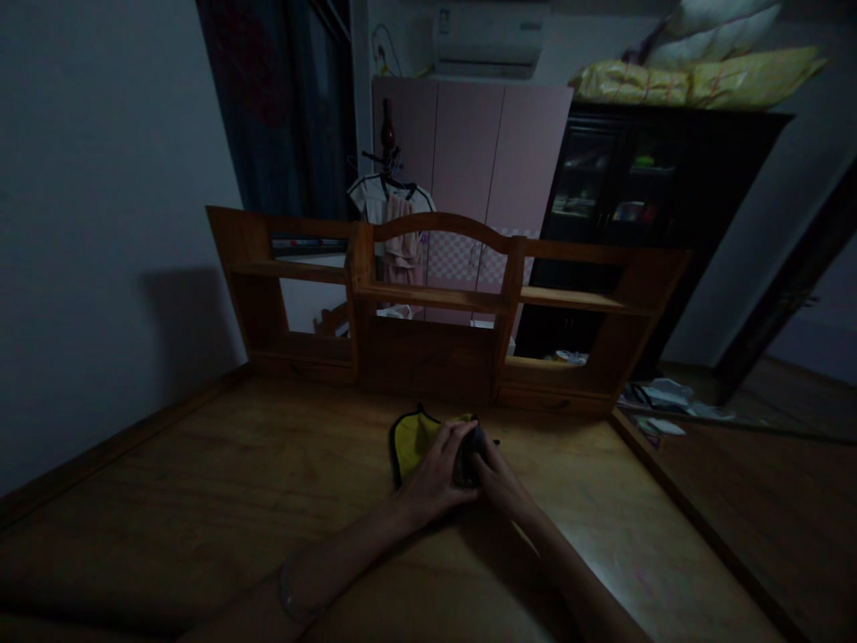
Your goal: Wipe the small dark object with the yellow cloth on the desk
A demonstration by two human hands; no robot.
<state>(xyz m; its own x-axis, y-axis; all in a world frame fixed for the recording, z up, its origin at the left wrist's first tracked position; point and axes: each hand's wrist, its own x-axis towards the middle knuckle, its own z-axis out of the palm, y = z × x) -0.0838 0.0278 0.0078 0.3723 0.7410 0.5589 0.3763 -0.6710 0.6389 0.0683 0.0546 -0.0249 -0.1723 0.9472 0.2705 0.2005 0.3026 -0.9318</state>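
While dim light is filling the room, a person's left hand (435, 473) and right hand (499, 478) are meeting above a broad wooden surface (268, 473). Both are grasping one small dark object (467, 464) between them, near the middle of the wood; they are covering so much that I cannot tell what it is. A yellow cloth with black edging (408, 444) is showing just beyond the left hand. The wood is carrying a visible grain and, toward the right, a faint sheen. Along the far edge, a wooden shelf unit (432, 362) with an arched top rail is standing. Behind it, a pink wardrobe (465, 152) is rising beneath an air conditioner (488, 40); clothes (402, 223) are hanging before it. To the right, a black cabinet (696, 170) is bearing yellow bags (633, 85).
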